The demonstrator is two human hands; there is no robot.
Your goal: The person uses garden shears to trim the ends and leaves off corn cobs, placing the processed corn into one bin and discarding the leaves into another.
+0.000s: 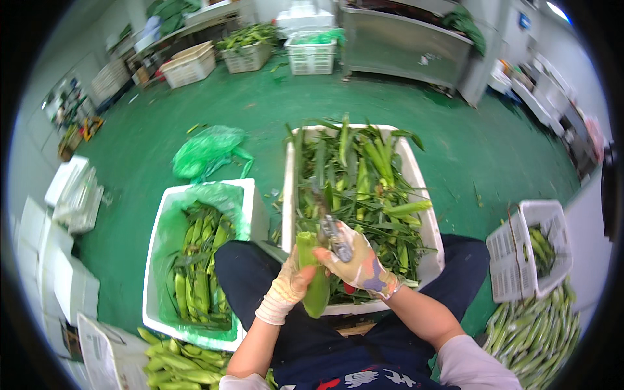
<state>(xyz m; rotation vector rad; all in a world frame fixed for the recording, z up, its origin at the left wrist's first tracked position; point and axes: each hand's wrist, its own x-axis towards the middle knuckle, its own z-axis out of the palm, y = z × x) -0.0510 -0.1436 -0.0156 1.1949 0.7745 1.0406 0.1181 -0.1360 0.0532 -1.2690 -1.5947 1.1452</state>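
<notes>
My left hand (288,287), in a pale glove with bare fingertips, grips an ear of corn in its green husk (316,292), its cut end pointing away from me. In my right hand (358,261), gloved in a patterned glove, is a metal hand tool (334,239), blurred, perhaps pruning shears; that hand's thumb touches the ear near its top. Beneath both hands stands a large white tub (290,195) heaped with husk leaves and stalk pieces (360,180). To the left, a white foam box (156,229) lined with green plastic holds husked-leaf-covered ears (200,287).
A green plastic bag (207,151) lies on the floor beyond the foam box. Loose corn ears (185,365) are piled at lower left. At right stand a white crate (507,263) and a heap of wrapped ears (531,336). Crates (312,58) and a metal table (404,46) line the far side.
</notes>
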